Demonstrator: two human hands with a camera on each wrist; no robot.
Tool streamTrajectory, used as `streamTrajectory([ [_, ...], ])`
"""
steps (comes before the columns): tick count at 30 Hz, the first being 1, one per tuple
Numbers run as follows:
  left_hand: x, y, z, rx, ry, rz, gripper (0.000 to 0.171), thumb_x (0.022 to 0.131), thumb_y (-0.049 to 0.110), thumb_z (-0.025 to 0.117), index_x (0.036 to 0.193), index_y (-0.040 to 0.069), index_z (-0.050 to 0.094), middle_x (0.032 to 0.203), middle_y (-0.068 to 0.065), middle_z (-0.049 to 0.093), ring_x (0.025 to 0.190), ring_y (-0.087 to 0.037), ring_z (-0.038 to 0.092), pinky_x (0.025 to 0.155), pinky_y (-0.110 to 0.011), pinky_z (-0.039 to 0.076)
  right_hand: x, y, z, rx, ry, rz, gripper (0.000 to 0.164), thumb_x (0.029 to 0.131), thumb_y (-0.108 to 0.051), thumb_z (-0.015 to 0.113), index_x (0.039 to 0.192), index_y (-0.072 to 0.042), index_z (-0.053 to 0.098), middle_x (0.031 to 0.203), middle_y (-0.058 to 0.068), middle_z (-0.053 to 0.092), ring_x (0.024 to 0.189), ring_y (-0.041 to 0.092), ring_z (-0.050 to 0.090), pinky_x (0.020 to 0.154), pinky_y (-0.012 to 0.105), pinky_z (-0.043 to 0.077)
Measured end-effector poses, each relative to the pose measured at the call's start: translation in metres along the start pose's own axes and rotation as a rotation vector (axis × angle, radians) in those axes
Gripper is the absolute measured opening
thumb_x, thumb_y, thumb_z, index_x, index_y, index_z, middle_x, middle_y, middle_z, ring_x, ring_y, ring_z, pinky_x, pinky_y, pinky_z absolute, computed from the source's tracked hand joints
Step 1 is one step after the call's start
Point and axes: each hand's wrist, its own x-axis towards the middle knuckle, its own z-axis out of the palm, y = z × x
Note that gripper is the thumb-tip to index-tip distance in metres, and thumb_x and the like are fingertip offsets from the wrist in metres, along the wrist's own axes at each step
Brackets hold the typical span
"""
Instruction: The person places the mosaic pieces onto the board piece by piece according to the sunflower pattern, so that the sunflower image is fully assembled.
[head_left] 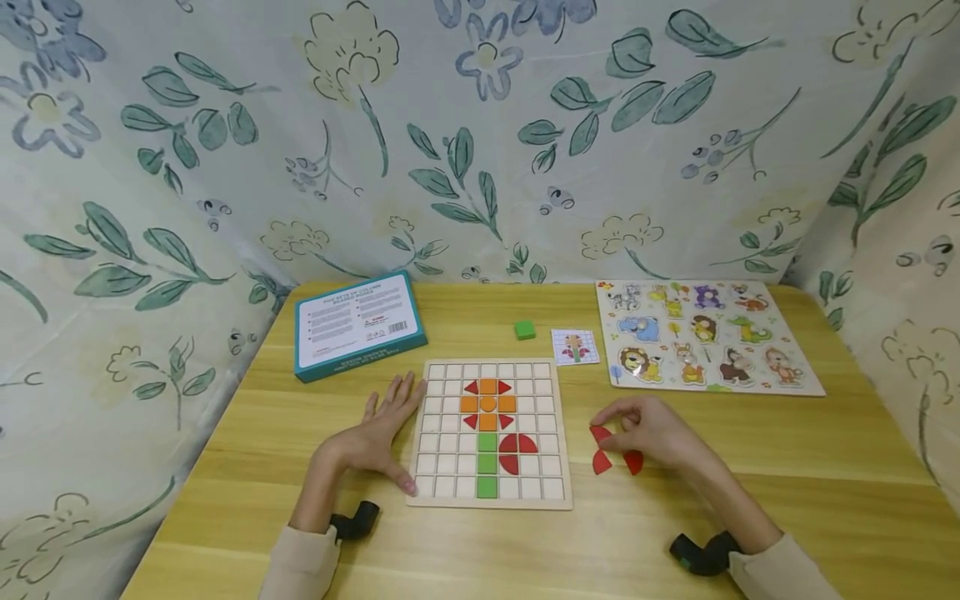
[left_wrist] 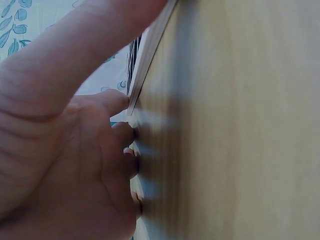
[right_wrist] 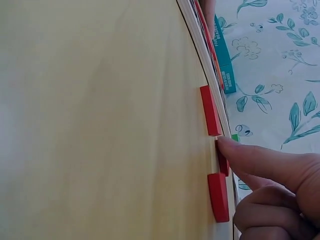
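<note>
My left hand [head_left: 378, 437] lies along the left edge of a wooden grid board [head_left: 517, 503], fingers spread, thumb at its lower left corner. On the board, orange pieces [head_left: 488, 387] and red triangles form a flower head above a stem of green squares [head_left: 487, 465], with red quarter-circles [head_left: 510, 464] right of the stem. Right of the board, my right hand [head_left: 648, 429] pinches a red quarter-circle piece [head_left: 600, 432] between thumb and index finger, low over the table. Two more red quarter-circles [head_left: 602, 462] lie close by; the hand partly covers one [head_left: 633, 462].
Behind the board are a green block [head_left: 524, 330] and a small card [head_left: 576, 347] printed with a flower pattern. A teal and white box [head_left: 360, 325] lies at the back left. An animal puzzle board [head_left: 791, 337] lies at the back right, before a floral cloth [head_left: 480, 200].
</note>
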Motion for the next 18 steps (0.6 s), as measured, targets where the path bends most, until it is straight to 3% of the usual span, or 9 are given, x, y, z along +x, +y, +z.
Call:
streamTrajectory([
  [12,0.001,0.001,0.0,-0.003,-0.008,-0.006,0.155,0.057,0.046,0.1,0.167,0.012,-0.004,0.173,-0.016,-0.02,0.159,-0.04,-0.021,0.126,-0.067,-0.013,0.003,-0.01,0.007,-0.014,0.056,-0.006,0.029,0.085,-0.017,0.084,0.11,-0.004,0.077,0.06,-0.003,0.036,0.053,0.011,0.034,0.048,0.022,0.029],
  [18,0.0,0.001,-0.001,-0.007,-0.003,0.006,0.155,0.058,0.045,0.1,0.167,0.011,-0.004,0.172,-0.017,-0.021,0.159,-0.041,-0.021,0.125,-0.068,-0.014,0.011,-0.039,0.036,0.015,0.055,-0.085,0.024,0.084,-0.021,0.086,0.106,-0.011,0.08,0.056,-0.004,0.029,0.051,0.011,0.026,0.047,0.022,0.022],
])
